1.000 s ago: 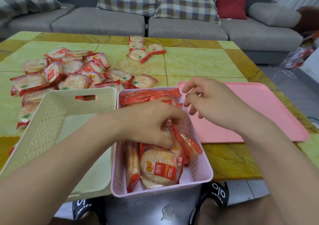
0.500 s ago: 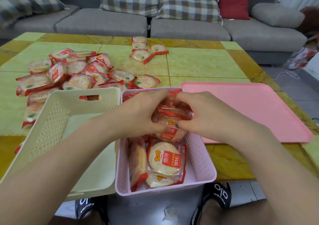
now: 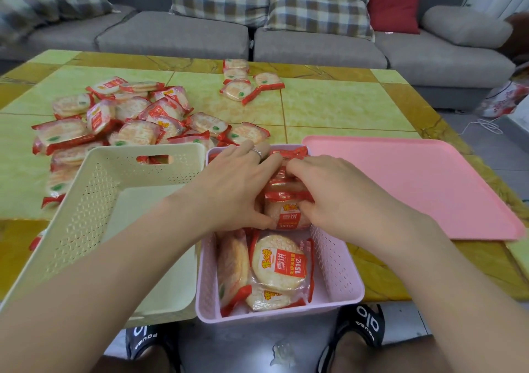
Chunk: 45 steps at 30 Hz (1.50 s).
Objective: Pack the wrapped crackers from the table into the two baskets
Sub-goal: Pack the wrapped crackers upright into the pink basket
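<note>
Red-edged wrapped crackers (image 3: 287, 201) stand as a row in the far half of the pink basket (image 3: 335, 272), and I press them together from both sides: my left hand (image 3: 237, 189) and right hand (image 3: 340, 198) curl their fingers round the stack's ends. A few more packs lie flat in the near half. I judge packing is early: the cream basket (image 3: 94, 201) shows nothing inside, and a big pile (image 3: 123, 120) waits on the table (image 3: 343, 106), just beyond the baskets.
</note>
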Motion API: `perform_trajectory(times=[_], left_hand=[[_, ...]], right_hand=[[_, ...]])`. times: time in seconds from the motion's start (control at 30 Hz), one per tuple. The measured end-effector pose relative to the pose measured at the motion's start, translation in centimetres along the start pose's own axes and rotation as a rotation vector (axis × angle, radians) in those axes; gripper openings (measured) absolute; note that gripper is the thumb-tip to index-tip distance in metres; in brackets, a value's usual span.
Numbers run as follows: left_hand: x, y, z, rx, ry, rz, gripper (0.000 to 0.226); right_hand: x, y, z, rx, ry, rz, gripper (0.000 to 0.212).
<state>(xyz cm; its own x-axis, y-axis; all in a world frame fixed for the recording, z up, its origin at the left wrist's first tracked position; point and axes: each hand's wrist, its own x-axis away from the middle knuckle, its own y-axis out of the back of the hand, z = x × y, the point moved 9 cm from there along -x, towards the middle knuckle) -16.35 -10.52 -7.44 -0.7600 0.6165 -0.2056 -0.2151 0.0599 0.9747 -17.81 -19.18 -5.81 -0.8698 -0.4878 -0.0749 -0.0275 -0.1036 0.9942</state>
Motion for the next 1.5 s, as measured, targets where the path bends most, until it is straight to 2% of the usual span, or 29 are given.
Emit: perform_trajectory(times=[0.1,0.17,0.23,0.33,0.43,0.73,0.87,0.93,1.13,1.33,1.5], left_hand=[[0.1,-0.3,0.8,-0.019,0.043,0.026,0.078],[0.0,-0.3,0.7,-0.055,0.051,0.018,0.076],[-0.2,-0.5,0.4,-0.096,0.045,0.018,0.076],[0.1,-0.6,0.8,-0.134,0.066,0.045,0.087],[0.6,-0.8,1.6,-0.118,0.126,0.069,0.089],[1.8,-0.5,3.4,-0.099,0.147,0.185,0.133],[2.1,-1.9,4.6,-0.082,0.218,0.326,0.148],[1.8,-1.9,4.5,-0.113,0.206,0.332,0.149],[0.8,-1.0,3.9,-0.280,0.148,0.206,0.137],[1.4,-1.8,4.4,-0.269,0.181,0.341,0.152],[0.8,-1.7,3.7,-0.351,0.179,0.253,0.149]], right_hand=[[0.0,-0.7,0.3,0.040,0.010,0.005,0.035],[-0.1,-0.5,0.6,0.089,0.015,-0.053,0.042],[-0.4,-0.3,0.7,0.116,0.011,-0.104,0.041],[-0.7,-0.4,0.7,0.135,0.026,-0.108,0.037],[-0.7,-0.7,0.8,0.155,0.051,-0.122,0.035],[-0.1,-2.0,0.3,0.202,0.011,-0.066,0.055],[-0.5,-2.1,0.3,0.163,0.004,-0.070,0.053],[-0.6,-2.3,0.2,0.168,-0.003,-0.072,0.052],[-0.6,-2.4,0.1,0.249,-0.055,-0.116,0.055],[-0.8,-2.4,-0.3,0.266,-0.064,-0.101,0.067],[-0.8,-2.9,0.0,0.313,-0.064,-0.141,0.063]])
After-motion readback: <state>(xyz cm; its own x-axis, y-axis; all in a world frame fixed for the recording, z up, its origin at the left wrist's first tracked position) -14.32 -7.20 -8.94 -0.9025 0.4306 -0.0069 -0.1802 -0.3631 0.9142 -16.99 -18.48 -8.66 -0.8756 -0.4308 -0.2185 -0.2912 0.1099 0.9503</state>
